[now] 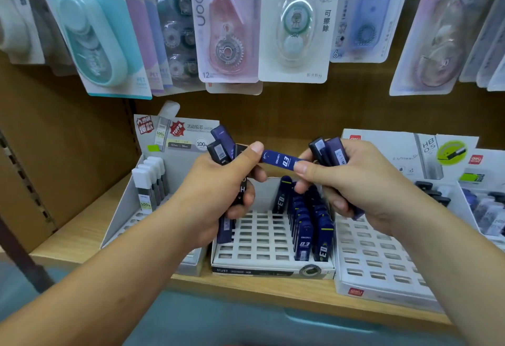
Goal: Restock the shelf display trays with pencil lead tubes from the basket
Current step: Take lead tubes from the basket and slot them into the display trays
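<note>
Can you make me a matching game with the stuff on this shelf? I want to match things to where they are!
Things:
1. blue tube
2. white-capped tubes
3. pink correction tape

Places:
A. hanging above the shelf
B. pinched between the left hand and right hand
C. standing in the left tray

Pairs: 1-B, 2-C, 3-A

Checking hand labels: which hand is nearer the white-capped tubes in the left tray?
Left. The left hand sits just right of the white-capped tubes, above the middle tray; the right hand is farther right, past it. Both grip blue tubes.
</note>
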